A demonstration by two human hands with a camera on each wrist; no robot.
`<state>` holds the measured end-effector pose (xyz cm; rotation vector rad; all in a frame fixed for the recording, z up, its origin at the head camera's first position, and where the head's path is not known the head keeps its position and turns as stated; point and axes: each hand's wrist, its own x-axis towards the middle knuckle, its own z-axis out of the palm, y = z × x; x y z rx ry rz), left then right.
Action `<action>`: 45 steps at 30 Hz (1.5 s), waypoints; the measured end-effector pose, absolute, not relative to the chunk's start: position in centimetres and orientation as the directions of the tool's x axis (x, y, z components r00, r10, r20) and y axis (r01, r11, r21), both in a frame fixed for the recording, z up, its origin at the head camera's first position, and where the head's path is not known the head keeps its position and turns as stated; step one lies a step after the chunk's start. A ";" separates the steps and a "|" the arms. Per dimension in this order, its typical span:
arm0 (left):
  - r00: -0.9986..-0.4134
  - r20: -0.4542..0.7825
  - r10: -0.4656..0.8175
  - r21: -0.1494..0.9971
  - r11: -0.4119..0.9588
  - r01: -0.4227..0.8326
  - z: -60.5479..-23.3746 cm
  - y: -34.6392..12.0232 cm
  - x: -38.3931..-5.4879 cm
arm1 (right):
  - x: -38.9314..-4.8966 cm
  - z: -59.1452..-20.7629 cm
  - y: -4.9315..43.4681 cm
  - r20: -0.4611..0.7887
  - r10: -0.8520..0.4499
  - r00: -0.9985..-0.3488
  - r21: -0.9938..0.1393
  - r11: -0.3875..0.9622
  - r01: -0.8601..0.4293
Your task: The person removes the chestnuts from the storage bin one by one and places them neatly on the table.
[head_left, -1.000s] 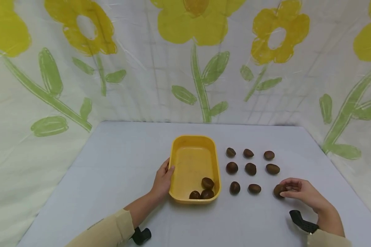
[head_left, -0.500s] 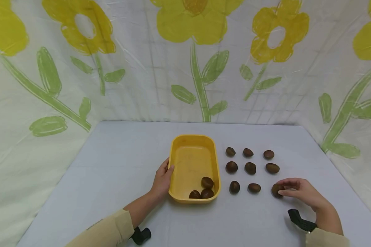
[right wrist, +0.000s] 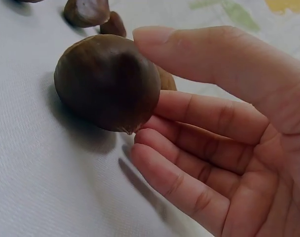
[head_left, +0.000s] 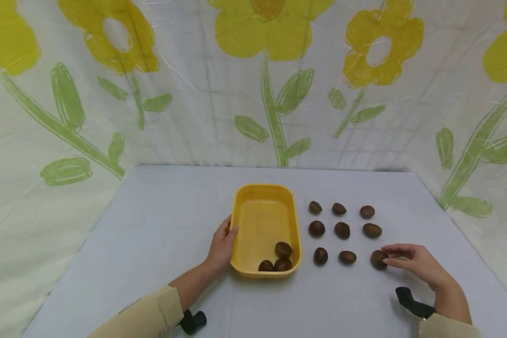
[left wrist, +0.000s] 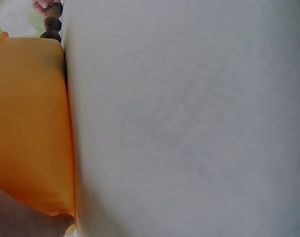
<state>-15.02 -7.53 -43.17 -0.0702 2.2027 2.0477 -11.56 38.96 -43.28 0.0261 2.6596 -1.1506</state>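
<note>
My left hand (head_left: 221, 244) grips the left wall of a yellow tray (head_left: 236, 206), thumb over the rim. Inside, three brown chestnuts (head_left: 283, 250) lie at the near right corner. In the left wrist view the tray's orange-looking outer wall (left wrist: 31, 113) fills the left side. At the right, my right hand (head_left: 411, 260) is beside a chestnut (head_left: 379, 259) on the cloth. The right wrist view has this chestnut (right wrist: 105, 84) large, with the thumb tip at its upper edge and the fingers loosely bent behind it; whether they still touch is hard to tell.
Several more chestnuts (head_left: 342, 230) lie in spaced rows right of the tray, on a white-covered table (head_left: 173, 202). Behind the table hangs a white sheet (head_left: 186, 108) painted with yellow flowers. Black wrist mounts (head_left: 414, 304) sit under both forearms.
The right hand shifted its chestnut slightly left, then drew back a little to the right with its fingertips nearer the chestnut's edge. The left hand and tray stay put.
</note>
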 end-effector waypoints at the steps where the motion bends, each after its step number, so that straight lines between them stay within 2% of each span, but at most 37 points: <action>1: -0.990 -0.127 0.054 0.989 0.077 -0.123 -43.2 -7.5 -15.0 | -11.5 -43.2 39.0 -0.226 -0.070 -0.972 -0.713 0.692 0.117; 7: -0.991 -0.123 0.052 0.990 0.080 -0.119 -43.3 -7.6 -15.1 | -11.4 -42.9 39.0 -0.225 -0.009 -0.974 -0.680 0.718 0.151; 13: -0.991 -0.118 0.058 0.991 0.072 -0.114 -43.4 -7.6 -15.1 | -11.5 -42.1 38.9 -0.156 0.058 -0.986 -0.711 0.687 0.153; 17: -0.992 -0.109 0.066 0.992 0.073 -0.104 -43.4 -7.5 -15.1 | -11.7 -40.8 38.4 -0.115 0.054 -0.992 -0.714 0.689 0.121; 24: -0.988 -0.143 0.050 0.987 0.079 -0.139 -43.3 -7.4 -14.9 | -12.8 -38.4 36.8 0.020 -0.041 -0.999 -0.756 0.654 -0.042; 31: -0.991 -0.125 0.047 0.989 0.087 -0.121 -43.1 -7.5 -15.0 | -14.7 -36.0 33.2 0.100 -0.205 -0.974 -0.766 0.608 -0.207; 38: -0.991 -0.125 0.046 0.989 0.086 -0.121 -43.1 -7.6 -14.8 | -16.4 -33.9 28.9 0.095 -0.294 -0.951 -0.738 0.621 -0.265; 45: -0.994 -0.105 0.033 0.991 0.091 -0.102 -43.2 -7.5 -15.0 | -17.8 -33.6 24.5 0.075 -0.416 -0.906 -0.773 0.550 -0.317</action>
